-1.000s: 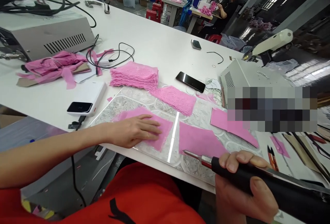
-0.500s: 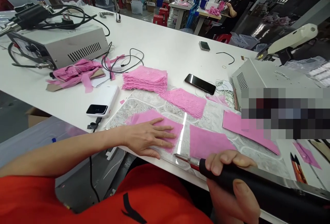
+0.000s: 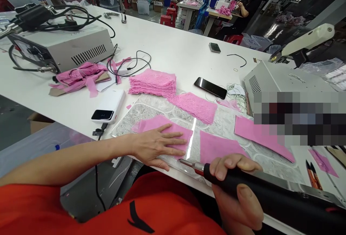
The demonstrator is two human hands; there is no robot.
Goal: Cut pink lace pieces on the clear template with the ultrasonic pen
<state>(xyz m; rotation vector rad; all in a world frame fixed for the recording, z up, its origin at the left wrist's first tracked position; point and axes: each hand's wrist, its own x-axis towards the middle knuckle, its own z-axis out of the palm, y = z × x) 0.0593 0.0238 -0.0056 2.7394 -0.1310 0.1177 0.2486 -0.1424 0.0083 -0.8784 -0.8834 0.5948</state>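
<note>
Head view: left hand [image 3: 155, 145] flat, fingers spread, pinning pink lace piece [image 3: 162, 122] taut on patterned board [image 3: 134, 114]; right hand [image 3: 235, 195] clenched round black tool [image 3: 270, 198], tip seemingly just beside the lace

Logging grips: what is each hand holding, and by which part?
Right hand grips the black tool by its handle. Left hand holds nothing, flat on pink fabric.
</note>
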